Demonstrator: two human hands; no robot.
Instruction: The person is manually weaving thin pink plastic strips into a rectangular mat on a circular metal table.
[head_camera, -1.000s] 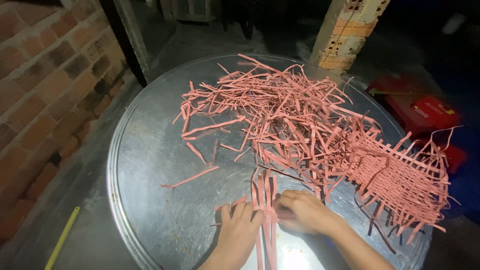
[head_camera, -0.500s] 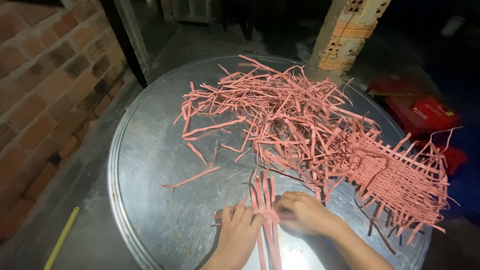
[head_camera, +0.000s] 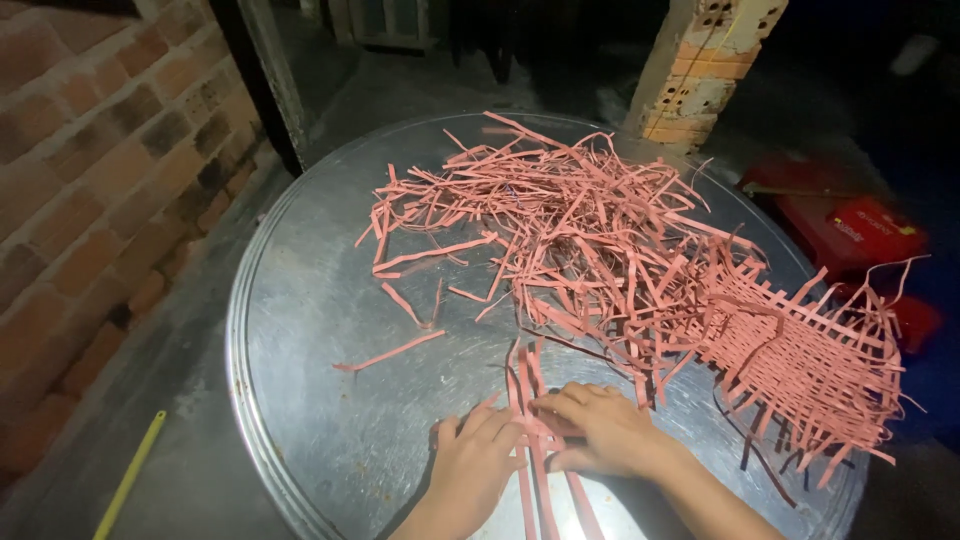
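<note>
A round metal tray (head_camera: 300, 330) holds a big loose pile of pink strips (head_camera: 560, 215). At the tray's right side lies a woven pink mat (head_camera: 800, 365) with loose ends sticking out. Near the front edge a few parallel pink strips (head_camera: 527, 375) run toward me. My left hand (head_camera: 472, 465) lies flat on the tray, fingers pressing the left side of these strips. My right hand (head_camera: 600, 430) rests over the strips from the right, fingers pinching them where they cross.
A single stray pink strip (head_camera: 390, 352) lies left of my hands. A brick wall (head_camera: 90, 170) runs along the left, a brick pillar (head_camera: 695, 70) stands behind the tray. A red box (head_camera: 850, 225) sits at right. A yellow stick (head_camera: 130, 470) lies on the floor.
Both hands stayed on the parallel strips, with only slight finger shifts. The piles have not moved.
</note>
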